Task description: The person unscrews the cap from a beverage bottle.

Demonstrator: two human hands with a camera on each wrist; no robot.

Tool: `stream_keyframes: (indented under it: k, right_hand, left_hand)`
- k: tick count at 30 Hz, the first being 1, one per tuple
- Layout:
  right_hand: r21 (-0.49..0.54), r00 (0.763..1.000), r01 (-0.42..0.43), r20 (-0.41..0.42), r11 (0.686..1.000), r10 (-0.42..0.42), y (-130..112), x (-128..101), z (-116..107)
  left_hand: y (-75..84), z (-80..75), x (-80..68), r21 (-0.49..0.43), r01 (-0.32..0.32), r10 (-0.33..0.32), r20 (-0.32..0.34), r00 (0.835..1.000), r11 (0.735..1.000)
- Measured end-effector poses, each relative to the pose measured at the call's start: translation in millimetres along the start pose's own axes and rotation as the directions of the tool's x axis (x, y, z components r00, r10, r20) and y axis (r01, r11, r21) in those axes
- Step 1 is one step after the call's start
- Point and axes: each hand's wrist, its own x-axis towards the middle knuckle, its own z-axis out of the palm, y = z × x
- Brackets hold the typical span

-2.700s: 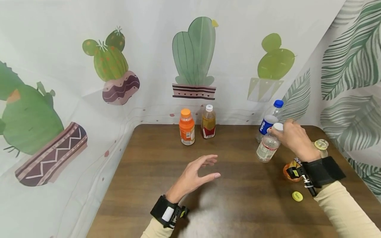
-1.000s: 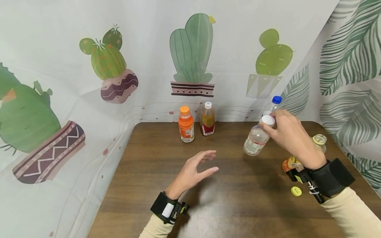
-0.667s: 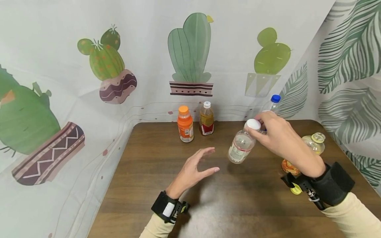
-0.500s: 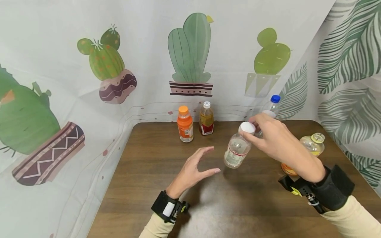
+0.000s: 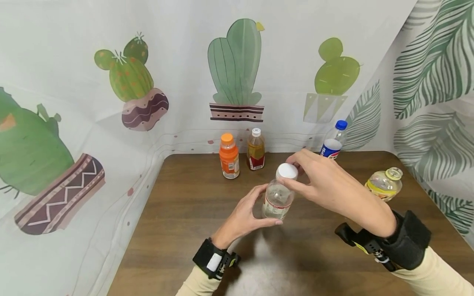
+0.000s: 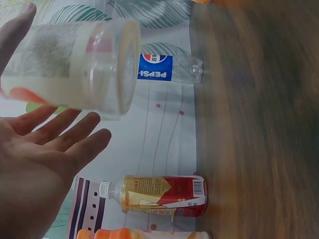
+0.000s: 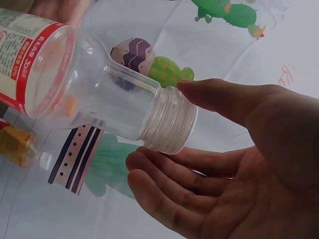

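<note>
In the head view, my right hand (image 5: 318, 179) pinches the white cap (image 5: 287, 171) of a clear plastic bottle (image 5: 278, 201) between thumb and fingers. The right wrist view shows the thumb on one side of that cap and fingertips on the other. The bottle is tilted, its base toward my left hand (image 5: 242, 213) and held over the table. My left thumb and fingers stand spread on either side of the bottle's lower body. Seen from the left wrist, those fingers are nearly straight beside the label. A red band and small print mark the label.
An orange-capped bottle (image 5: 229, 158) and a white-capped bottle (image 5: 256, 152) with a gold and red label stand at the table's back. Behind my right hand is a blue-capped Pepsi bottle (image 5: 333, 142). An uncapped bottle with a yellow label (image 5: 383, 185) stands at the right.
My right hand has carried the clear bottle from the right, beside the Pepsi bottle, leftward and nearer, in between my left thumb and fingers. My left hand has hardly moved.
</note>
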Motion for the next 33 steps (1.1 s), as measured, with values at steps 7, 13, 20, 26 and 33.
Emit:
stream_keyframes:
  k: [7, 13, 20, 26, 33]
  right_hand:
    - [0.018, 1.000, 0.019, 0.005, 1.000, -0.019, -5, 4, 2]
    - [0.020, 0.999, 0.020, 0.024, 1.000, -0.021, -6, 4, 5]
    - [-0.074, 1.000, -0.005, 0.022, 0.997, 0.007, -6, 4, 1]
    - [-0.094, 0.998, -0.040, 0.041, 0.995, 0.044, -5, 6, 6]
    - [-0.084, 0.999, -0.035, -0.014, 0.996, 0.034, 0, 8, 22]
  left_hand:
    - [2.3, 2.9, 1.8, -0.026, -0.008, 0.007, -0.027, 1.000, 1.000]
    - [2.2, 4.8, 1.6, -0.053, -0.023, 0.020, -0.052, 0.998, 0.998]
    - [0.5, 4.2, 1.2, -0.043, -0.008, 0.004, -0.093, 0.996, 0.999]
    - [0.3, 4.1, 2.7, -0.042, 0.021, -0.025, -0.098, 0.995, 0.999]
    - [-2.2, 6.7, 3.3, -0.026, 0.055, -0.057, -0.097, 0.994, 0.998]
